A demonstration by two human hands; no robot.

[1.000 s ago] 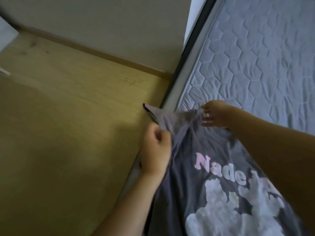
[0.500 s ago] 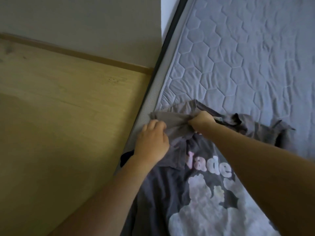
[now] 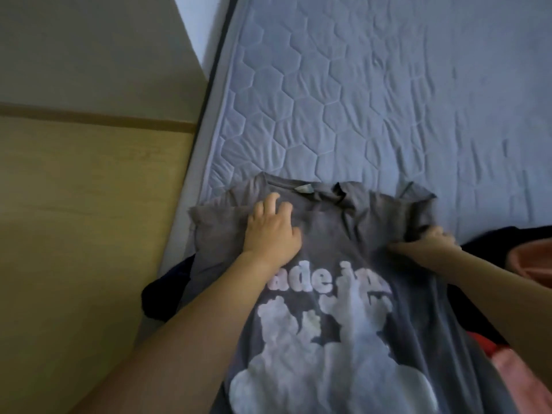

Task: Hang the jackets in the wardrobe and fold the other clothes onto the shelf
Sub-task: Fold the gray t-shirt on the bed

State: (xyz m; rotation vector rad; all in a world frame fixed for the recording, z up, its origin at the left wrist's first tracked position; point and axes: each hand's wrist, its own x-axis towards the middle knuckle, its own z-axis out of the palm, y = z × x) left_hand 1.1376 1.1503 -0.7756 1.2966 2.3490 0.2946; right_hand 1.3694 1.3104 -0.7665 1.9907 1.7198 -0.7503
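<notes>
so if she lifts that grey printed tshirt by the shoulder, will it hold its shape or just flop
Likely flop: the grey T-shirt is thin cloth, already bunched where the right hand pinches its shoulder. It looks light, so lifting should be easy. On the quilted mattress it would probably wrinkle rather than slide when pushed; the left hand presses it flat.

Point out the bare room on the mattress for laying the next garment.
Free: the quilted grey mattress beyond the grey printed T-shirt, up to its left edge. Crowded: near right, where dark and pink clothes lie by the right hand.
</notes>
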